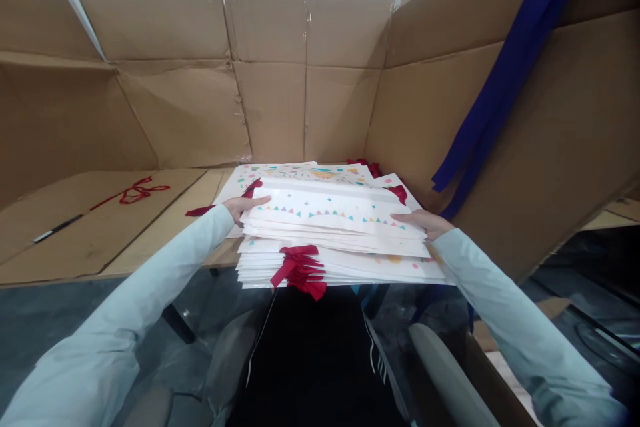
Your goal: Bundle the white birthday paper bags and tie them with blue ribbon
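Note:
A thick stack of flat white paper gift bags (340, 240) with coloured triangle prints and red ribbon handles (300, 270) lies at the table's front edge. My left hand (243, 205) grips the left side of the upper bundle, thumb on top. My right hand (419, 221) grips the bundle's right side, fingers wrapped round its edge. More printed bags (300, 172) lie spread behind the stack.
Cardboard walls (280, 100) enclose the wooden table (100, 227) at the back and sides. A loose red ribbon (134, 192) and a pen-like tool (57, 228) lie on the left. Blue fabric strips (495, 93) hang down the right cardboard wall. A chair armrest (445, 367) sits below.

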`<state>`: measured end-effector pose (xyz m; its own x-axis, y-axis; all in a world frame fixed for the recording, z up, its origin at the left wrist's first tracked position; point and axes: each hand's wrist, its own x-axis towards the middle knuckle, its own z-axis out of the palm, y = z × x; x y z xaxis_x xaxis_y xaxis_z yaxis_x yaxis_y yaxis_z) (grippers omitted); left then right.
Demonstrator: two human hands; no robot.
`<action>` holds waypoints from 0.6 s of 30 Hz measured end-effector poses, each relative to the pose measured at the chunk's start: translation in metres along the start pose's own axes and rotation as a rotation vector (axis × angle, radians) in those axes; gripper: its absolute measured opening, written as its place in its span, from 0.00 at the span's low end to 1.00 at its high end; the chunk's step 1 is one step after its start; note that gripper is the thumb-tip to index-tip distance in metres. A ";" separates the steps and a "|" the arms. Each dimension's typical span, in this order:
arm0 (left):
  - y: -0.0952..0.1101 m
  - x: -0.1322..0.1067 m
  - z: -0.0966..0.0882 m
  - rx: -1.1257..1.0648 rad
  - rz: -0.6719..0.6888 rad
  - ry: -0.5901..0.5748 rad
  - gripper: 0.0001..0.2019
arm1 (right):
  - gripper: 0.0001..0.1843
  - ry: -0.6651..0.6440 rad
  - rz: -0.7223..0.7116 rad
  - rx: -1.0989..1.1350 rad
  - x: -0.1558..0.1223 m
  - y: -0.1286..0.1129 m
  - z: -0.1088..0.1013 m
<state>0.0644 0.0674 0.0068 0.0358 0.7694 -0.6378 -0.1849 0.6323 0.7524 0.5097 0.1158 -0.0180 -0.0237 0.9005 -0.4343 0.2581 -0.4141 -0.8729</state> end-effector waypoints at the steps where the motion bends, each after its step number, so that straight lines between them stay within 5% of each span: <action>1: 0.000 0.000 0.000 0.000 0.004 0.005 0.17 | 0.14 -0.007 0.003 0.028 -0.003 0.000 0.001; 7: -0.003 -0.013 0.010 0.124 0.156 0.105 0.18 | 0.09 -0.099 0.013 0.157 -0.016 -0.001 0.009; 12: -0.009 -0.047 0.027 0.531 0.514 0.522 0.20 | 0.05 -0.096 0.002 0.153 -0.016 -0.014 0.006; 14: -0.019 -0.067 0.047 0.574 0.637 0.589 0.19 | 0.07 -0.031 -0.012 0.142 -0.017 -0.026 0.004; 16: -0.039 -0.087 0.081 0.648 0.927 0.612 0.17 | 0.07 0.009 0.010 0.114 -0.019 -0.040 0.002; 18: -0.067 -0.098 0.127 0.577 0.986 0.382 0.15 | 0.04 -0.012 0.044 0.109 -0.021 -0.051 0.000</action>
<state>0.1983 -0.0390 0.0401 -0.1848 0.9297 0.3185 0.5008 -0.1897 0.8445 0.4968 0.1182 0.0351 -0.0260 0.8798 -0.4745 0.1521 -0.4657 -0.8718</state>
